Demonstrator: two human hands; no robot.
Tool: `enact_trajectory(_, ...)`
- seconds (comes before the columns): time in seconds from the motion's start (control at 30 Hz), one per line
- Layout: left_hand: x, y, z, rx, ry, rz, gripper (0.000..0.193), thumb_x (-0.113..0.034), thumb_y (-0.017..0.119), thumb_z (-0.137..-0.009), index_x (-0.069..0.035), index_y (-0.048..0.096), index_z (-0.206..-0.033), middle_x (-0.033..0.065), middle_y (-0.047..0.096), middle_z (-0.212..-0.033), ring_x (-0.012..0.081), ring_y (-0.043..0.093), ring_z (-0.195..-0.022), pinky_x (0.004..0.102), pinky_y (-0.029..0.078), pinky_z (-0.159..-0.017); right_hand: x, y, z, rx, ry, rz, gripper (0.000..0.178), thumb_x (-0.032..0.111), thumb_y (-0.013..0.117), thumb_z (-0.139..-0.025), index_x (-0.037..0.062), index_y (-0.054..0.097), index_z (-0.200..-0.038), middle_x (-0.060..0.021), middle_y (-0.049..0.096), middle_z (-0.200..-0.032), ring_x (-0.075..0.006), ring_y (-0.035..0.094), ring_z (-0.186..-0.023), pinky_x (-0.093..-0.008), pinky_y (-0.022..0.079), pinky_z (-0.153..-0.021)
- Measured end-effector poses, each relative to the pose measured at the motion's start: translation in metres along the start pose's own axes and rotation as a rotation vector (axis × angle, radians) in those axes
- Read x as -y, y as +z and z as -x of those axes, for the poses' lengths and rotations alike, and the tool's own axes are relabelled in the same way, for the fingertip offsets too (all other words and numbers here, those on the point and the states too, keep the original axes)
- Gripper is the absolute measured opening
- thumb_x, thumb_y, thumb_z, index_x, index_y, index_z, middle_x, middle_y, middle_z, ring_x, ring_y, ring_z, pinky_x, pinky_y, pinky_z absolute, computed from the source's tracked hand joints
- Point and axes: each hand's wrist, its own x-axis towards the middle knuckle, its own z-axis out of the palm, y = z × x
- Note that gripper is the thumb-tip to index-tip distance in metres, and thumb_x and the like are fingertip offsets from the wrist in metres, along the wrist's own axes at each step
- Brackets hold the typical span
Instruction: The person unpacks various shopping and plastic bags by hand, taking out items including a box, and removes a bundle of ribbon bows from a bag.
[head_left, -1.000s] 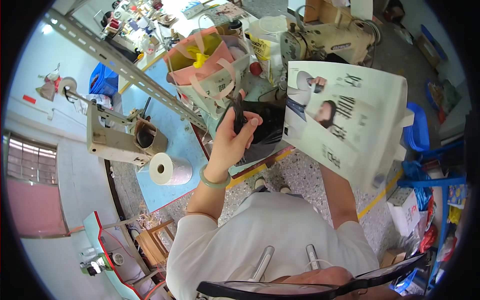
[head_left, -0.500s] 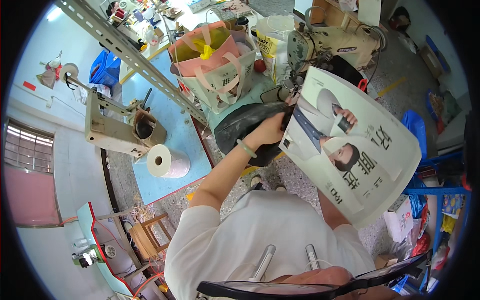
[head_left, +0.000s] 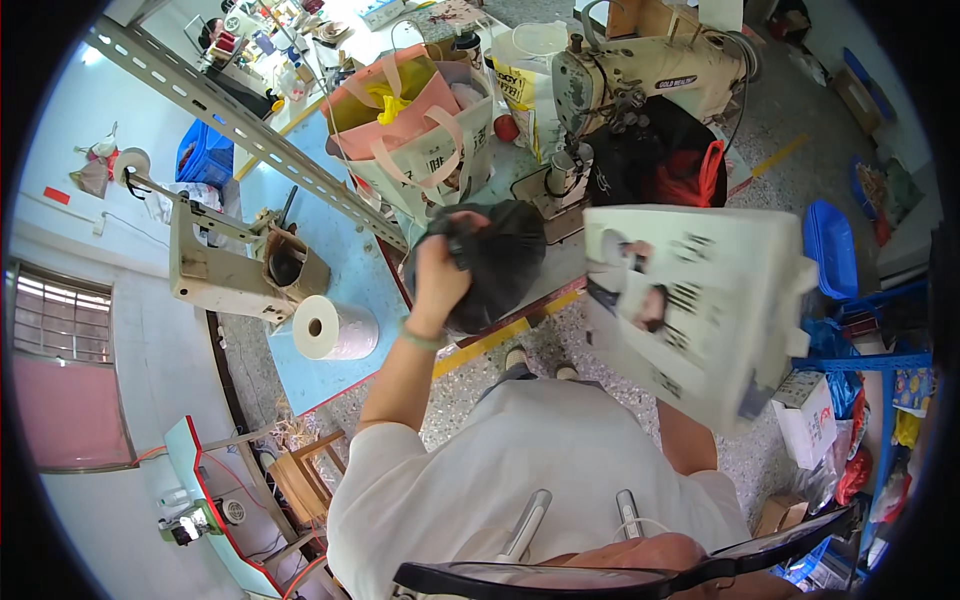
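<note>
My left hand is closed around the gathered top of a black plastic bag, above the front edge of the sewing table. To the right hangs a white tote bag printed with a person and dark lettering, blurred by motion. My right forearm runs up behind this tote, which hides the right hand and its fingers. Beyond the tote, a black bag with red handles lies beside the beige sewing machine.
A printed tote with a pink bag inside stands behind the black plastic bag. On the blue table at left are a white roll and another machine. A slotted metal post slants between. Blue shelving stands at right.
My left hand has drawn the black plastic bag leftward, away from the sewing machine. The white tote has turned and dropped lower, uncovering the black bag with red handles.
</note>
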Motion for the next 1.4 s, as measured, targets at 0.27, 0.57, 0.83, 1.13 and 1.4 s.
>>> enact_trajectory(0.27,-0.060,-0.083,0.036,-0.574,0.041,-0.262,0.018,-0.009,0.050,-0.095,0.002,0.061,-0.087,0.0051,0.062,-0.085,0.0133,0.055,-0.084,0.0275,0.042,-0.081,-0.106,-0.154,-0.068,-0.006,0.473,-0.146,0.046,0.040,0.054,-0.089,0.0121,0.051,-0.126,-0.0063,0.059,-0.120,-0.0254,0.059,-0.107,-0.0454,0.051,-0.085)
enact_trajectory(0.57,-0.113,-0.109,0.081,-0.369,-0.128,-0.222,0.011,0.001,0.049,-0.093,0.002,0.060,-0.090,0.0058,0.063,-0.086,0.0134,0.056,-0.082,0.0264,0.044,-0.079,-0.213,-0.124,-0.149,-0.386,0.527,0.112,0.032,0.024,0.041,-0.096,0.0139,0.048,-0.125,-0.0086,0.057,-0.120,-0.0292,0.057,-0.107,-0.0521,0.050,-0.086)
enact_trajectory(0.83,-0.110,-0.096,0.117,-0.200,-0.419,-0.125,0.010,-0.003,0.054,-0.092,0.002,0.061,-0.088,0.0048,0.063,-0.084,0.0127,0.056,-0.081,0.0267,0.044,-0.078,-0.213,-0.106,-0.162,-0.361,0.952,0.918,0.031,0.028,0.054,-0.091,0.0059,0.053,-0.112,-0.0146,0.062,-0.105,-0.0283,0.065,-0.085,-0.0432,0.055,-0.068)
enact_trajectory(1.13,-0.086,-0.005,0.116,0.215,-0.280,0.096,0.036,0.007,0.056,-0.074,-0.002,0.057,-0.109,0.0111,0.063,-0.092,0.0220,0.060,-0.088,0.0323,0.046,-0.082,-0.131,-0.010,-0.024,0.685,0.402,1.391,0.097,0.016,0.080,-0.067,0.0040,0.022,-0.144,-0.0147,0.034,-0.143,-0.0232,0.034,-0.132,-0.0374,0.030,-0.108)
enact_trajectory(1.4,-0.059,0.081,0.090,0.658,-0.151,-0.170,0.047,0.008,0.050,-0.065,0.006,0.053,-0.111,0.0288,0.058,-0.096,0.0440,0.055,-0.095,0.0413,0.045,-0.082,-0.131,0.007,-0.014,0.362,0.351,1.159,0.067,0.020,0.069,-0.076,0.0042,0.035,-0.132,-0.0104,0.042,-0.131,-0.0195,0.041,-0.120,-0.0335,0.033,-0.101)
